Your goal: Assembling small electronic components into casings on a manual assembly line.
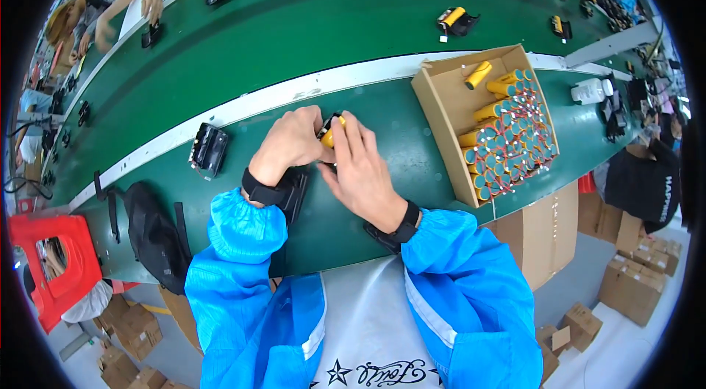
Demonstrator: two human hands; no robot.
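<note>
At the middle of the green bench (397, 124) my two hands meet over a small black plastic housing with a yellow cylindrical battery (328, 139) in it. My left hand (288, 140) grips it from the left, fingers curled around its far side. From the right, my right hand (362, 168) lays its fingers over the battery, thumb pointing toward the left hand. Much of the housing is hidden by the fingers. Another black plastic housing (209, 149) lies on the bench to the left, apart from my hands.
To the right stands an open cardboard box (440, 135) of yellow batteries with red wires. A green conveyor (309, 43) beyond a white rail carries black housings, some with batteries. A black bag (151, 231) lies left, near a red stool (55, 271). A co-worker's hand (152, 3) reaches in far left.
</note>
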